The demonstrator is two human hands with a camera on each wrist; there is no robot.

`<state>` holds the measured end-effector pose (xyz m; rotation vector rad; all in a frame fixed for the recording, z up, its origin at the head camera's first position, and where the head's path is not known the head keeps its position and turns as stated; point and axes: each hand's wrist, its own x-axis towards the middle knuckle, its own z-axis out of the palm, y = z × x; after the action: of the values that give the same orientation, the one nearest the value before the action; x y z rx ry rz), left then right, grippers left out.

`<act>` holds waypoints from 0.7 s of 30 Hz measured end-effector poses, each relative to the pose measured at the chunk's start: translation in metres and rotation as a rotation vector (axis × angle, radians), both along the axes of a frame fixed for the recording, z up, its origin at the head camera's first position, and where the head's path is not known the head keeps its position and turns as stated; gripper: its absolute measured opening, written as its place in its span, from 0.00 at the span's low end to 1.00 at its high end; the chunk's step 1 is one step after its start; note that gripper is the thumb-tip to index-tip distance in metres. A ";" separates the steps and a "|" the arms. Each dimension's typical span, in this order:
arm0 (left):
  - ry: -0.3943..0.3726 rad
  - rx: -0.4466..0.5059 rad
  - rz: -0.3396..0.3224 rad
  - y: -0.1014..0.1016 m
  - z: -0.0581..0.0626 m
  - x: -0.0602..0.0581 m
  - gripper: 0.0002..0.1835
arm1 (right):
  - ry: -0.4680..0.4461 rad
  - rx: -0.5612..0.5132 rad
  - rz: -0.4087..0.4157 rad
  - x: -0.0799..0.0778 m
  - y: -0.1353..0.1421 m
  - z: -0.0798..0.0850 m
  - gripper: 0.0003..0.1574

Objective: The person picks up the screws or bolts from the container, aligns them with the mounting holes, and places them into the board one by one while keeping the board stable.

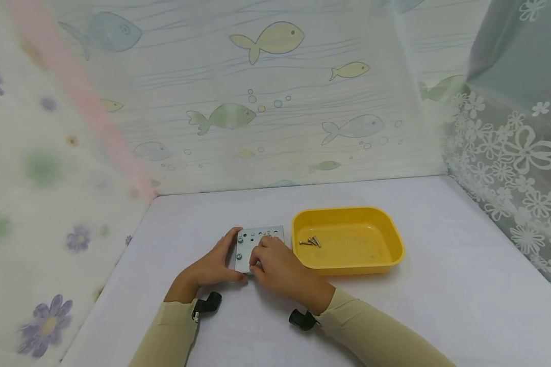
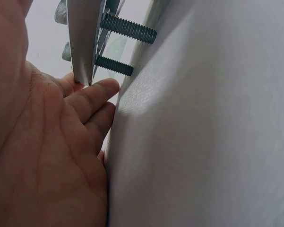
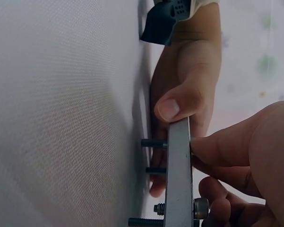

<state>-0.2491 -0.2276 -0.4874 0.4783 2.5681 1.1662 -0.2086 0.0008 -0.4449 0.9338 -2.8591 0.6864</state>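
Note:
A flat metal plate with several holes is held just above the white table. My left hand grips its left side, thumb at the near edge and fingers reaching to the far edge. Two socket-head screws sit along the plate's left side. Threaded shanks stick out underneath in the left wrist view. Over the plate, my right hand has curled fingers, with thumb and fingertip pinching at its upper face opposite a shank. The screw head there is hidden by the fingers. Another screw head shows beside the curled fingers.
A yellow tray stands right of the plate, close to my right hand. Several loose screws lie at its left end. Patterned curtains close off the back and both sides of the white table.

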 end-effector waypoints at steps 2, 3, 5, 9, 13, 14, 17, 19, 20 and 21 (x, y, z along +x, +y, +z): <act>0.000 0.003 0.000 0.000 0.000 0.000 0.72 | 0.010 0.000 0.001 0.000 -0.001 0.000 0.03; 0.000 0.004 0.000 0.000 0.001 0.000 0.72 | 0.015 0.000 0.000 0.001 -0.001 0.000 0.03; 0.001 0.007 -0.003 0.000 0.001 0.000 0.72 | 0.024 0.000 0.000 0.001 -0.001 0.001 0.03; 0.005 0.006 -0.004 -0.001 0.001 -0.001 0.72 | 0.051 -0.003 -0.001 0.001 -0.002 0.001 0.03; 0.003 0.006 -0.001 -0.002 0.001 -0.001 0.72 | 0.088 0.002 -0.005 0.001 -0.003 -0.001 0.04; 0.002 0.008 0.001 -0.002 0.002 -0.001 0.72 | 0.092 0.006 -0.007 0.001 -0.004 -0.002 0.04; -0.001 0.015 -0.004 -0.002 0.002 0.000 0.71 | 0.082 0.012 -0.018 0.002 -0.004 -0.001 0.03; -0.003 0.024 -0.010 -0.001 0.002 0.000 0.70 | 0.066 0.017 -0.030 0.003 -0.004 -0.001 0.02; -0.004 0.027 -0.012 -0.001 0.001 0.000 0.70 | 0.055 0.019 -0.037 0.003 -0.004 0.000 0.03; -0.005 0.029 -0.015 0.000 0.001 0.000 0.70 | 0.047 0.021 -0.042 0.003 -0.003 0.000 0.04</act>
<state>-0.2491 -0.2280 -0.4866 0.5000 2.5421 1.1995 -0.2057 -0.0025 -0.4448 0.8780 -2.8412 0.6235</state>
